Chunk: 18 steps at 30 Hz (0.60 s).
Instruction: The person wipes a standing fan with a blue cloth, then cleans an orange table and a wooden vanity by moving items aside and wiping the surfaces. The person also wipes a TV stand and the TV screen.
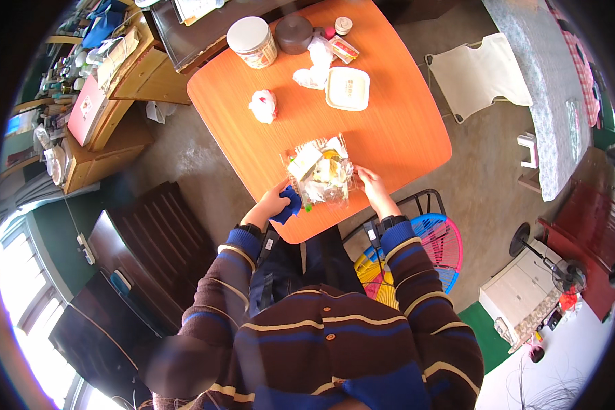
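A clear plastic container [346, 197] filled with crumpled wrappers and scraps stands near the close edge of the orange wooden table [400, 138]. At its left side is my left hand [273, 204], closed on a blue cloth [290, 209], its fingertips against the container. My right hand [373, 188] touches the container's right side with its fingers; the fingertips are partly hidden, and it holds nothing else that I can see. Beyond the container lie a red and white crumpled bag [263, 106] and a square tub with a white lid [347, 88].
A large lidded tub [252, 42], a dark lidded pot [293, 34], a white plastic bag [315, 64] and a small box [344, 49] occupy the table's far end. A multicoloured woven chair [435, 246] is close on the right; a white cloth chair [479, 77] stands beyond it.
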{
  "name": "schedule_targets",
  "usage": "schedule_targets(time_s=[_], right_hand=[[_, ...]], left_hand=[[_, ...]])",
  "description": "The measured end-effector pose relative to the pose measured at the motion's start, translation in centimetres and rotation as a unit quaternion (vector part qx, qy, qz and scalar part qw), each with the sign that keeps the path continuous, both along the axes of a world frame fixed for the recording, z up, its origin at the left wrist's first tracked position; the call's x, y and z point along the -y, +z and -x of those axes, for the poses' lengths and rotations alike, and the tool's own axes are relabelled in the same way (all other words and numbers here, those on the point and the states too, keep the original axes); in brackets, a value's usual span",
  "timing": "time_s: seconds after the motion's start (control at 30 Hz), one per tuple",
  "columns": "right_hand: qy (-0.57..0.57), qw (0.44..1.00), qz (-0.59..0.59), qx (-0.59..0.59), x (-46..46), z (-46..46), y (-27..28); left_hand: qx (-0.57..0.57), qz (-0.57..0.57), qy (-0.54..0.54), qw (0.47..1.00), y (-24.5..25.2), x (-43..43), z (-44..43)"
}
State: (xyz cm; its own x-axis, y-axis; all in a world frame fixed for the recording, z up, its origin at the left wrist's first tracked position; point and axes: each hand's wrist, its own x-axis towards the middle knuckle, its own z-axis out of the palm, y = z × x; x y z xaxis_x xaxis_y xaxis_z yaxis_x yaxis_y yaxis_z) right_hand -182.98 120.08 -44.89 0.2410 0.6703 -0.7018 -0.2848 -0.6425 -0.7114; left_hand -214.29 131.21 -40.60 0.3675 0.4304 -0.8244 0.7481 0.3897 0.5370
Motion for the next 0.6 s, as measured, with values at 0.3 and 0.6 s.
schedule_targets(time_s=[0.3, 0.6], right_hand=[[-0.056, 0.995, -0.044, 0.063, 0.3, -0.9, 2.6], [-0.163, 0.986, -0.023, 0.017, 0.6, -10.5, 1.0]], left_hand=[[0.021, 0.030, 0.014, 0.999, -0.7, 1.0, -4.1], [0.099, -0.002, -0.027, 0.995, -2.3, 0.3, -13.2]])
